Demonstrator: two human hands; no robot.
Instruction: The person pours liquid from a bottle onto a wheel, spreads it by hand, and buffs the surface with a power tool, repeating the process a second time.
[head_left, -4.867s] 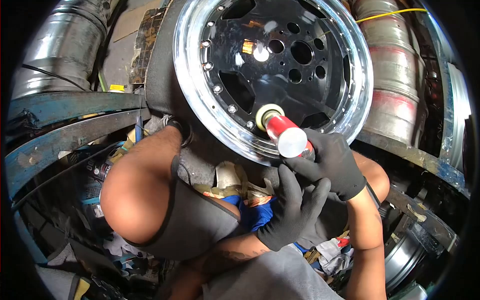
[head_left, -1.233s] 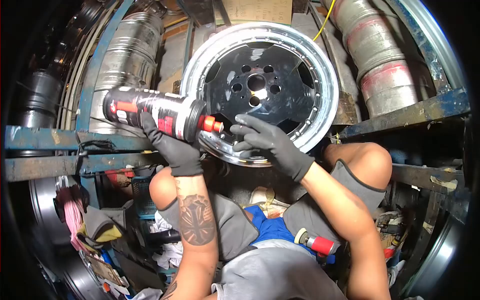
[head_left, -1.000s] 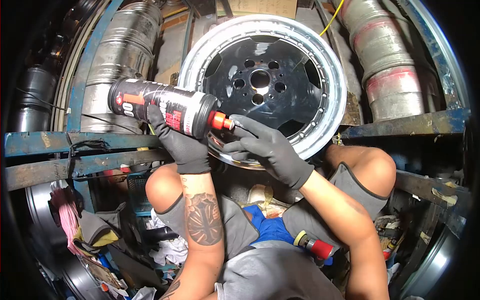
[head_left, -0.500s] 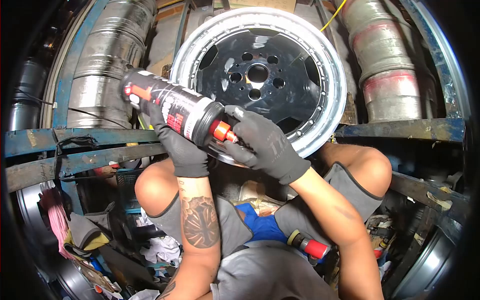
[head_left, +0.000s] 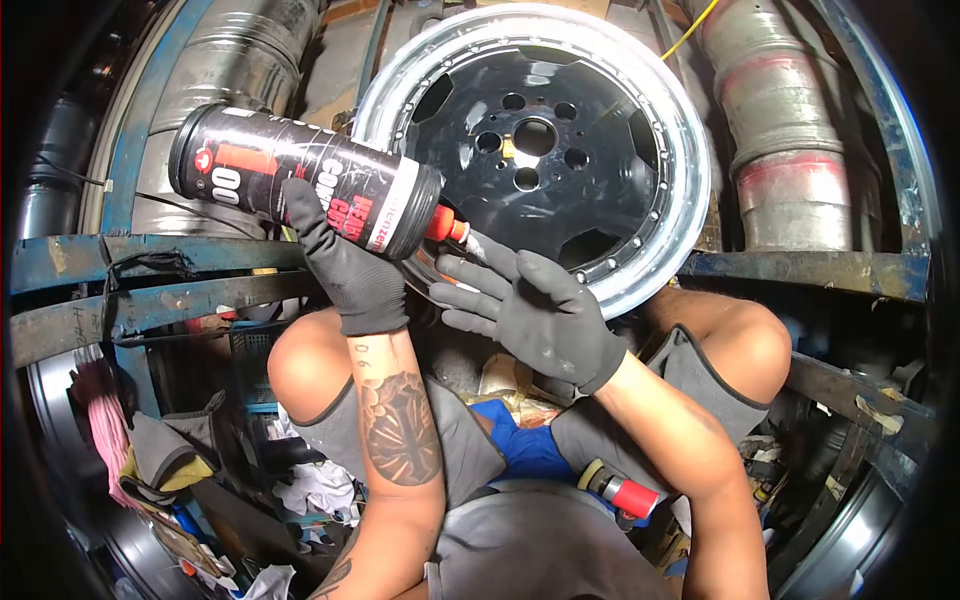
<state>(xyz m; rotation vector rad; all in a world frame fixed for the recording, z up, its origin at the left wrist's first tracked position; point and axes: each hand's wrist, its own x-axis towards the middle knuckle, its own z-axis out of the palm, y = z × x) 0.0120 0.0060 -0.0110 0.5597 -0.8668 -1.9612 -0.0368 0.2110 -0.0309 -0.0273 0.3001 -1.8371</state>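
Observation:
My left hand (head_left: 352,272), in a dark grey glove, is wrapped round a black bottle of cutting compound (head_left: 300,180). The bottle lies tilted, its red nozzle (head_left: 447,224) pointing right and slightly down. My right hand (head_left: 540,310), gloved too, is open with the palm turned up and the fingers spread. White paste (head_left: 476,246) shows on its index fingertip, close to the nozzle's tip. Behind both hands a car wheel rim (head_left: 690,190) leans back, with a polished silver lip and a glossy black centre (head_left: 590,200).
Metal drums (head_left: 790,190) stand on both sides. A blue steel frame (head_left: 800,272) runs left and right of the wheel. A small red and black polisher (head_left: 622,492) lies by my lap. Pink cloth (head_left: 95,425) and gloves hang at the lower left.
My right hand has turned palm up and its fingers have opened away from the nozzle. The bottle has shifted left and come closer to level.

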